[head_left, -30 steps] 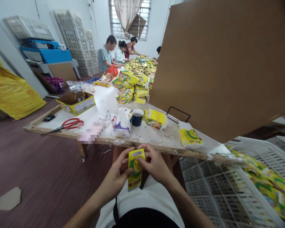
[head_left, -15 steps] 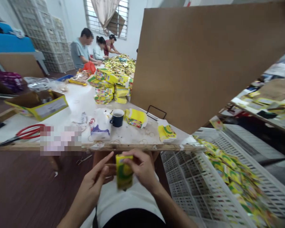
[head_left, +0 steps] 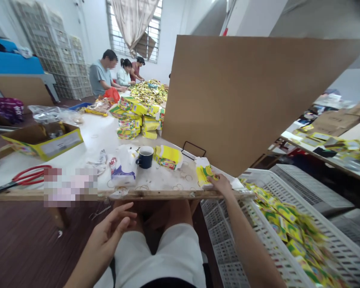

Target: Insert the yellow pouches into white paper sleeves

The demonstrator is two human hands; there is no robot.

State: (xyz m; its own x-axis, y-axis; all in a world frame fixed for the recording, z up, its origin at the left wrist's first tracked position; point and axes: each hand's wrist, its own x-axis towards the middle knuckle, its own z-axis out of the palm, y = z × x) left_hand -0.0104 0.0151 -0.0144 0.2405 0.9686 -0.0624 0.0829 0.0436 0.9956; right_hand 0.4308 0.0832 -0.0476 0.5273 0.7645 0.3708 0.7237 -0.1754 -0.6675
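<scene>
My right hand (head_left: 221, 184) reaches out to the table's front edge, fingers closed on a yellow and green packet (head_left: 206, 173) that lies on top of a small stack there. My left hand (head_left: 113, 229) hovers open above my left knee, fingers spread and holding nothing. A white plastic crate (head_left: 306, 188) at my right holds several more yellow packets (head_left: 291, 230).
On the wooden table (head_left: 144, 194) stand a dark mug (head_left: 145, 157), an open yellow box (head_left: 168, 157), a tissue pack (head_left: 122, 168), red scissors (head_left: 30, 176) and stacked yellow boxes (head_left: 135, 118). A big cardboard sheet (head_left: 246, 96) stands upright at the right. Three people sit at the far end.
My right hand has carried the yellow packet from my lap up to the stack on the table edge. My left hand let go and opened. The view swung slightly right.
</scene>
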